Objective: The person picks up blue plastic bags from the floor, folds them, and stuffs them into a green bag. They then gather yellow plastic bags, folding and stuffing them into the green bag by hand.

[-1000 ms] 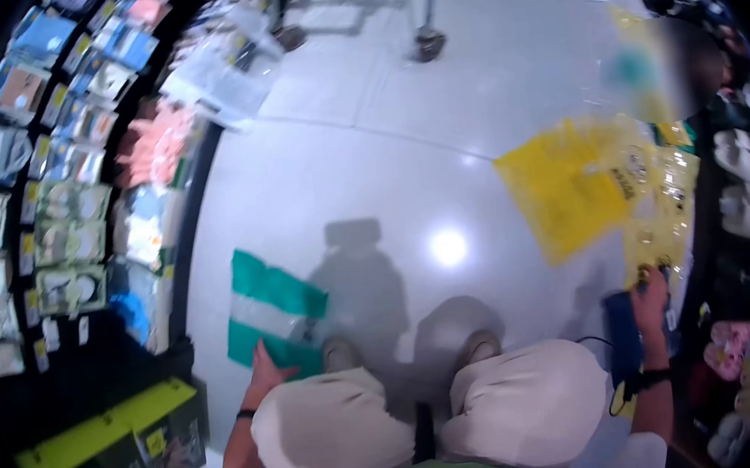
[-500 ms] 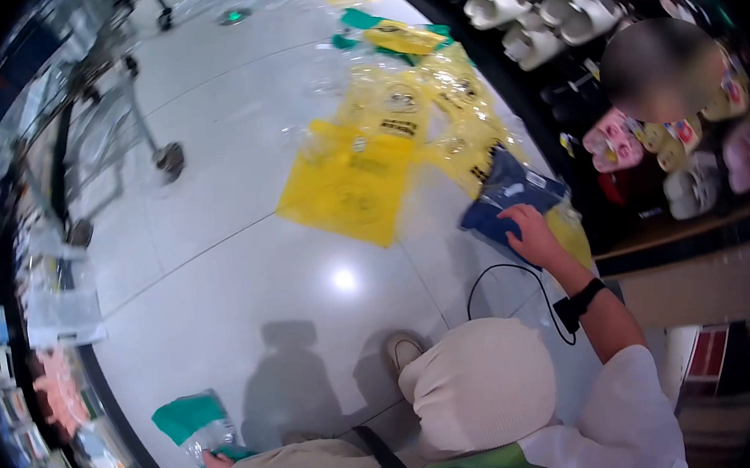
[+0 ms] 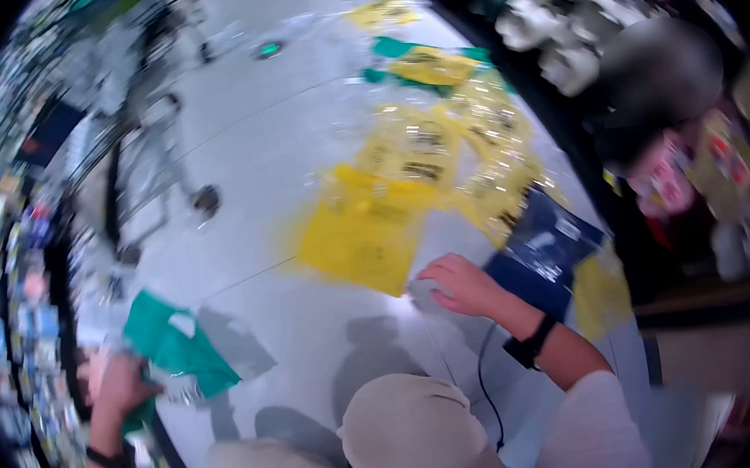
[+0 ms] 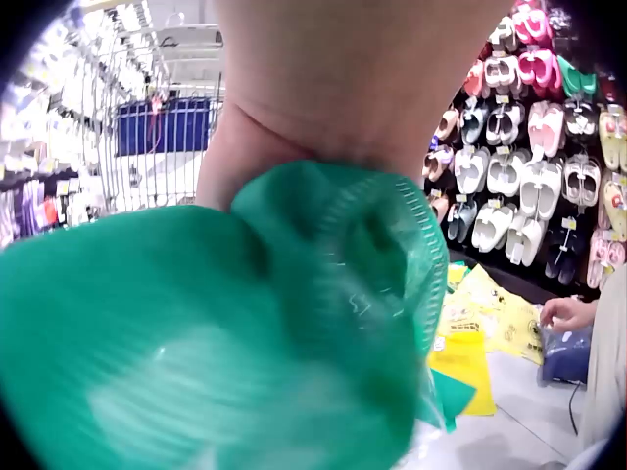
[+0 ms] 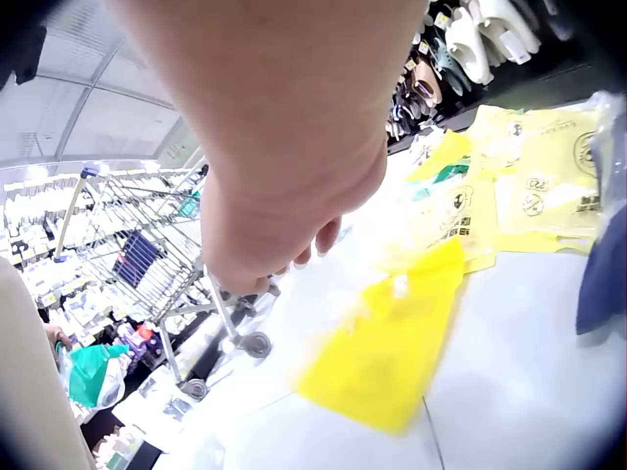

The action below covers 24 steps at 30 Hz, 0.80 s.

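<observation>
The left hand [image 3: 117, 385] grips the green bag [image 3: 180, 345] over the shiny tiled floor [image 3: 251, 165]; well apart, the right hand [image 3: 469, 288], fingers loose, hovers near a yellow bag [image 3: 366, 239], cart [image 5: 162, 250] and shoes [image 4: 537, 186] beyond

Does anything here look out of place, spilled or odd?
Yes: yellow plastic bags and a dark blue package lie spread on the tiled floor beside rows of slip-on shoes, odd because it is a shop aisle. I see no spill.
</observation>
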Motion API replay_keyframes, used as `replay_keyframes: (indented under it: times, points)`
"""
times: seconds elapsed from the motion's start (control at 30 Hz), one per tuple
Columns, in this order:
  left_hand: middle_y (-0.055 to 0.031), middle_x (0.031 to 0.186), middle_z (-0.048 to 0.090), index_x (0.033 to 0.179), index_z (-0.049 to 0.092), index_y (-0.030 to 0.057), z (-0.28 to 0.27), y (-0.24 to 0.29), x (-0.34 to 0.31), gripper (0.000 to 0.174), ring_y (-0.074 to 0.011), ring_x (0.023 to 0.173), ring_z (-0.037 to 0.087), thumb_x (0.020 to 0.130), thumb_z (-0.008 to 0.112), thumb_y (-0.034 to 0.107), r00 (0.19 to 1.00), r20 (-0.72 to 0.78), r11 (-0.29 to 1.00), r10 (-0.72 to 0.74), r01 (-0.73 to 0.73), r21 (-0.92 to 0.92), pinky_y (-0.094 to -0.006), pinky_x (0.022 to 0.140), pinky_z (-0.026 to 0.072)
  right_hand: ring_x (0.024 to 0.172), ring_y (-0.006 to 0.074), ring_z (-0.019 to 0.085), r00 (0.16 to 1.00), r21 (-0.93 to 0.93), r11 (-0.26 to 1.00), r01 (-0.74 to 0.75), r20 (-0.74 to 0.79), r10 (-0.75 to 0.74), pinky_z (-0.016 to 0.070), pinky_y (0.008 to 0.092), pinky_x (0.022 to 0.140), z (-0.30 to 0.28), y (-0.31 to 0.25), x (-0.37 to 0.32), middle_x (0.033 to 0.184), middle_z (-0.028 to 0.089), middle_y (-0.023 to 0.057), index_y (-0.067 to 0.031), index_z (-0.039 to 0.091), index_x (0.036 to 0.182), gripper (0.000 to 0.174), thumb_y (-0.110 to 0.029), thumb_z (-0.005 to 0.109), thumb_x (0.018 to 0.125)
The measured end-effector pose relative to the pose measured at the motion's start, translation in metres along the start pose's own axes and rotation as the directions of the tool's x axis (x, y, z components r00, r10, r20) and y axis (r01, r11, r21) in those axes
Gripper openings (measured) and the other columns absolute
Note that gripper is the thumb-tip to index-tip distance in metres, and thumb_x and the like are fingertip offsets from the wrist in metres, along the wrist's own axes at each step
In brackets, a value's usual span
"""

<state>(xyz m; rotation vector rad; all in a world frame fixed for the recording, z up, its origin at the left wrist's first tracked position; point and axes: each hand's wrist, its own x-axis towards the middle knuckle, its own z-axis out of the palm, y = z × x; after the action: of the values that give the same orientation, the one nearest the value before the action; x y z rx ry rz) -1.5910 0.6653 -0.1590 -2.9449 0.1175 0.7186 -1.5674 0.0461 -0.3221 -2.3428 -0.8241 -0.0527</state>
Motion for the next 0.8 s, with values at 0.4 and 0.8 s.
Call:
replay_keyframes:
  times: [0.4, 0.8]
  points:
    - [-0.0181, 0.074, 0.054, 0.090, 0.048, 0.0038, -0.007, 0.155, 0.106, 0.022, -0.0375, 0.071, 0.056, 0.073, 0.062, 0.001, 0.917, -0.257, 0.774, 0.306, -0.397, -0.494, -0.0419, 0.066, 0.0464, 0.135, 0.0297, 0.035, 0.972, 0.669, 0.708, -0.226, 0.202, 0.119, 0.0406, 0.0392, 0.103, 0.065, -0.039, 0.132, 0.149, 0.030, 0.0150, -0.0114, 0.024, 0.148, 0.098, -0.019, 0.083, 0.069]
    - [-0.0088, 0.096, 0.051, 0.109, 0.039, 0.0077, 0.021, 0.294, 0.251, 0.037, -0.0183, 0.088, 0.049, 0.088, 0.062, 0.028, 0.711, -0.470, 0.084, 0.523, -0.592, -0.802, -0.0323, 0.078, 0.0443, 0.093, 0.0155, 0.062, 0.697, 0.784, -0.079, -0.615, 0.588, 0.411, 0.0537, 0.0307, 0.073, 0.096, -0.015, 0.159, 0.110, 0.058, 0.0046, -0.0062, 0.046, 0.125, 0.050, -0.014, 0.071, 0.083]
